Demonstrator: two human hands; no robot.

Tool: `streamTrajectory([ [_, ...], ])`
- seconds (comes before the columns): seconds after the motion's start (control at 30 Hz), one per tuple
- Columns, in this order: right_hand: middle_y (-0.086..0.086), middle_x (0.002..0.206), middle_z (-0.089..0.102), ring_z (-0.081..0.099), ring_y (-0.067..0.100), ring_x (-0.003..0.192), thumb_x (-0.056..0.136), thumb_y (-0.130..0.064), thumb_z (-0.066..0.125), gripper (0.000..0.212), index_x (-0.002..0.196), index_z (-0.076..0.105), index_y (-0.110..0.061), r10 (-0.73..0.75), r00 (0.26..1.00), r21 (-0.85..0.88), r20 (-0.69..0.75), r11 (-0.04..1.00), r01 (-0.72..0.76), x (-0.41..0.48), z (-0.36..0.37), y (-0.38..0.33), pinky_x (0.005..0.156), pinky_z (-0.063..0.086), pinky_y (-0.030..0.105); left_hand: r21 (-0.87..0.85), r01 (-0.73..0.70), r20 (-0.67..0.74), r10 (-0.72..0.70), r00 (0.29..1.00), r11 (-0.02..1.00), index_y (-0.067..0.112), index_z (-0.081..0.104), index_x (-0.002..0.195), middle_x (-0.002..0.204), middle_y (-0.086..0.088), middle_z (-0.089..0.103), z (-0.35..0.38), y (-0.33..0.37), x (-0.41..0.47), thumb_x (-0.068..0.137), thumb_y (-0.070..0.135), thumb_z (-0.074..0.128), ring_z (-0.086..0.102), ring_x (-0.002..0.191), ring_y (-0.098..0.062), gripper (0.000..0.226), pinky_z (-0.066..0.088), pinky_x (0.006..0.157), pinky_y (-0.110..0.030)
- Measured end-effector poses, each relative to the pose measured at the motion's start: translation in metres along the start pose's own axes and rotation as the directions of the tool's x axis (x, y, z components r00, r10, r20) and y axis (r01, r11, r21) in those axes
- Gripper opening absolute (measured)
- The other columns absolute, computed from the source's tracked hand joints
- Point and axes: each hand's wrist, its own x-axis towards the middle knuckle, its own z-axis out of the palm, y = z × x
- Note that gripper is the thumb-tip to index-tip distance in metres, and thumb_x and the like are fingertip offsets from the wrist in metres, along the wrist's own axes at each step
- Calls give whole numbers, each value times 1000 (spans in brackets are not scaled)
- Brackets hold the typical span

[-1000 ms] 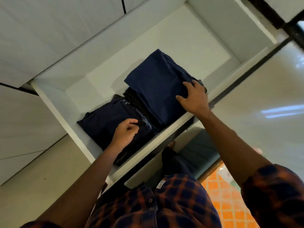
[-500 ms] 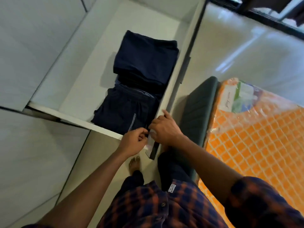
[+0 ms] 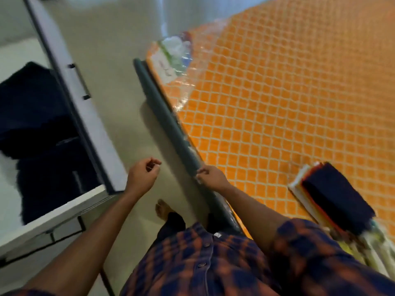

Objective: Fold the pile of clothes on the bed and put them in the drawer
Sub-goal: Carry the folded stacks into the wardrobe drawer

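The white drawer (image 3: pixel 94 133) stands pulled out at the left, with folded dark navy clothes (image 3: pixel 40 116) lying inside it. On the orange patterned bed (image 3: pixel 277 92) at the right sits a stack of folded clothes (image 3: pixel 335 197), dark navy on top and lighter pieces beneath. My left hand (image 3: pixel 143 178) hovers over the floor between drawer and bed, fingers loosely curled and holding nothing. My right hand (image 3: pixel 211 178) hangs over the bed's dark green edge (image 3: pixel 168 124), fingers loosely curled, also holding nothing. The view is blurred by motion.
A clear plastic packet with a label (image 3: pixel 173 56) lies at the bed's near corner. A strip of pale floor (image 3: pixel 119 71) runs between drawer front and bed frame. My bare foot (image 3: pixel 163 210) stands on it. Another drawer front (image 3: pixel 53 231) shows below the open one.
Both hands left the clothes in the drawer and drew back from its front corner. My view swung right from the drawer to the bed, bringing the folded stack into sight.
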Motion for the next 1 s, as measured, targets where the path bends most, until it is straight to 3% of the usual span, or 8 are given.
streamTrajectory([
  [0.2, 9, 126, 65, 56, 20, 93, 98, -29, 63, 34, 128, 66, -14, 295, 953, 246, -70, 931, -271, -65, -52, 181, 80, 41, 29, 173, 4, 341, -63, 938, 985, 24, 67, 92, 89, -7, 70, 122, 40, -5, 92, 10, 61, 68, 88, -28, 15, 56, 84, -45],
  [0.33, 8, 133, 60, 61, 25, 108, 100, -35, 61, 42, 137, 58, -18, 423, 874, 466, -239, 839, -279, -95, -71, 267, 87, 46, 34, 321, -113, 547, -87, 833, 940, 24, 67, 102, 97, -5, 68, 206, 73, -16, 95, 17, 63, 66, 94, -27, 11, 54, 83, -41],
  [0.4, 8, 130, 60, 59, 25, 114, 98, -37, 64, 43, 135, 59, -15, 500, 728, 575, -468, 798, -179, -105, -82, 299, 86, 43, 30, 313, -135, 600, -85, 796, 940, 24, 64, 109, 100, -6, 65, 246, 96, -26, 96, 22, 64, 65, 94, -28, 13, 52, 78, -41],
  [0.47, 8, 119, 60, 57, 24, 109, 96, -40, 65, 42, 128, 62, -13, 565, 458, 624, -686, 781, -28, -114, -99, 324, 88, 46, 36, 301, -122, 635, -104, 766, 946, 27, 58, 121, 109, -3, 62, 285, 120, -36, 97, 31, 66, 63, 97, -22, 26, 49, 76, -39],
  [0.57, 6, 126, 56, 53, 23, 114, 91, -51, 66, 54, 132, 58, -16, 653, 191, 669, -733, 743, 27, -118, -136, 365, 94, 47, 39, 272, -72, 682, -140, 718, 960, 31, 47, 134, 120, 1, 55, 337, 152, -37, 95, 43, 66, 57, 106, -20, 46, 44, 85, -38],
  [0.73, 2, 152, 41, 47, 23, 134, 73, -69, 74, 100, 154, 35, -25, 782, 382, 857, -493, 513, 54, -88, -180, 443, 108, 47, 45, 182, -91, 687, -61, 724, 979, 25, 42, 143, 124, -7, 54, 433, 189, 2, 90, 48, 68, 54, 90, -15, 64, 42, 78, -32],
  [0.87, -3, 159, 35, 43, 18, 138, 75, -49, 86, 114, 161, 14, -30, 699, 593, 913, -399, 358, 193, -66, -191, 489, 111, 42, 37, 158, -21, 747, -106, 657, 987, 36, 35, 146, 133, -3, 52, 502, 206, 42, 87, 61, 65, 54, 115, -23, 71, 42, 90, -41],
  [1.0, -7, 137, 63, 65, 19, 119, 51, -57, 97, 121, 152, 36, -34, 637, 703, 947, -316, 258, 192, -57, -180, 526, 105, 51, 46, 164, 62, 832, -172, 527, 984, 44, 35, 145, 120, -2, 59, 552, 218, 62, 54, 85, 67, 60, 93, -21, 105, 46, 81, -39],
])
